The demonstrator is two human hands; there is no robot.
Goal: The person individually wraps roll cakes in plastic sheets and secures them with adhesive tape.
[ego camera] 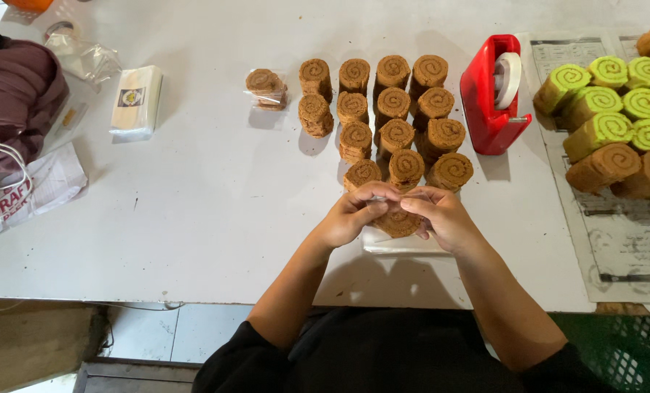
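My left hand (354, 215) and my right hand (441, 217) meet over the near middle of the white table (194, 204). Together they grip a small stack of brown spiral roll slices (398, 220), apparently in clear wrap. Under the hands lies a pile of clear plastic bags (401, 244). Just beyond the hands stand several rows of stacked brown spiral roll slices (398, 109). One wrapped stack (266, 87) sits apart at the left of those rows.
A red tape dispenser (492, 94) stands right of the rows. Green and brown swirl rolls (616, 124) lie on newspaper (623, 240) at the far right. A white wrapped packet (137, 100), clear bags (84, 54), purple cloth (15, 94) and a printed bag (19, 196) are at the left.
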